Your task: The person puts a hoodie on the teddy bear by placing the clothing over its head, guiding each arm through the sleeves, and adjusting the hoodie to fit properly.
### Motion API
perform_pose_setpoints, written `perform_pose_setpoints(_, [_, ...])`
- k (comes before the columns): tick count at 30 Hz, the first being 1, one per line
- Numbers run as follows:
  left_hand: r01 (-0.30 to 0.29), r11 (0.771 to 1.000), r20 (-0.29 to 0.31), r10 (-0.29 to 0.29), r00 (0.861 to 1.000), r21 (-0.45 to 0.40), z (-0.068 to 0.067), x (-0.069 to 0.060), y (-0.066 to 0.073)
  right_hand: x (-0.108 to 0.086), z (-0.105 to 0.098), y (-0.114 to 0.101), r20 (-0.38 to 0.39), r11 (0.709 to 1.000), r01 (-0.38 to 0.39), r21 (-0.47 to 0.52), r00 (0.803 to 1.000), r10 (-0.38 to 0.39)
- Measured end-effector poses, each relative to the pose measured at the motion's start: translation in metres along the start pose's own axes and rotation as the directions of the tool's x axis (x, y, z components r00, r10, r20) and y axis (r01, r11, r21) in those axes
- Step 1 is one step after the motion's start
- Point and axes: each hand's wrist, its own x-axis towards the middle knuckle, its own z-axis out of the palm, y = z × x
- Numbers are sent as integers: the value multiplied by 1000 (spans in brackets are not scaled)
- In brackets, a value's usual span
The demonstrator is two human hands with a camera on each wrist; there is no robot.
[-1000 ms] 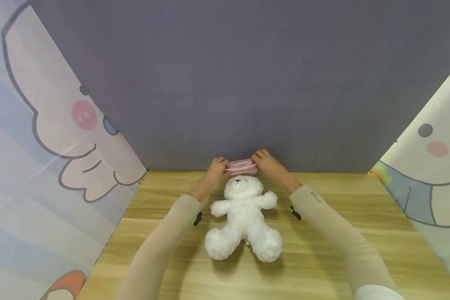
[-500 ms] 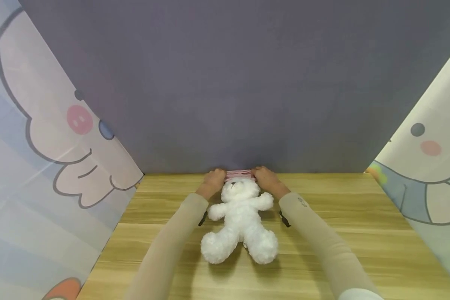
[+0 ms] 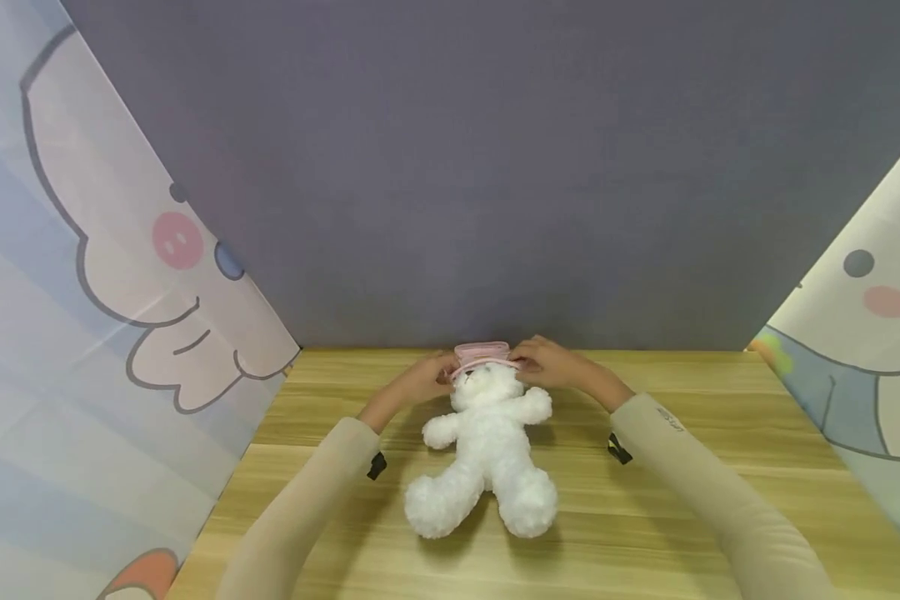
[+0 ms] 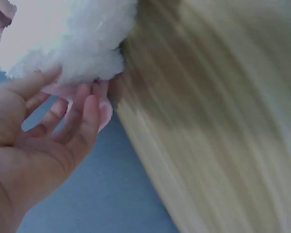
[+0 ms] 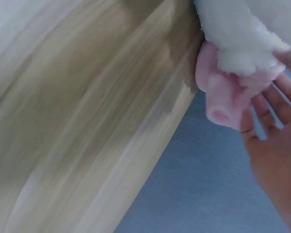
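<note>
A white plush bear lies on its back on the wooden table, head towards the grey wall. At the top of its head is a small pink garment, its edge over the crown. My left hand holds the garment beside the head; in the left wrist view its curled fingers are on the cloth and the thumb lies against the white fur. On the opposite side my right hand pinches the cloth. A sleeve-like pink tube hangs at the table edge in the right wrist view.
The wooden table ends at a grey wall just beyond the garment. Cartoon-printed sheets stand along the left and right sides. Black straps show at both wrists.
Both hands have drawn the pink garment towards the bear, from beyond its head to over its crown. My forearms have spread further apart since half a second ago.
</note>
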Motion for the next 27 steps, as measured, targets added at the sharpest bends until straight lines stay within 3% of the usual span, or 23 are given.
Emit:
perform_pose_setpoints(4, [30, 998, 35, -28, 999, -60, 9, -11, 1, -9, 3, -10, 77, 994, -96, 49, 993, 92])
perform_pose_setpoints(7, [36, 998, 19, -35, 999, -44, 16, -11, 2, -11, 9, -18, 48, 992, -114, 56, 993, 112])
perform_pose_setpoints(14, [22, 998, -89, -17, 996, 53, 28, -2, 15, -8, 23, -24, -46, 987, -140, 78, 989, 144])
perform_pose_setpoints(17, [35, 990, -122, -18, 992, 135, 33, -1, 24, -10, 30, -22, -81, 995, -83, 56, 993, 87])
perform_pose_setpoints(21, [7, 967, -163, 35, 986, 254, 39, -4, 36, -13, 38, -22, -151, 999, 38, -27, 988, -42])
perform_pose_setpoints(24, [-41, 929, -181, 114, 977, 368, 45, -6, 43, -14, 44, -22, -206, 985, 140, -103, 966, -159])
perform_pose_setpoints(27, [-78, 867, -192, 195, 962, 492, 52, -9, 45, -15, 50, -22, -249, 963, 218, -159, 935, -253])
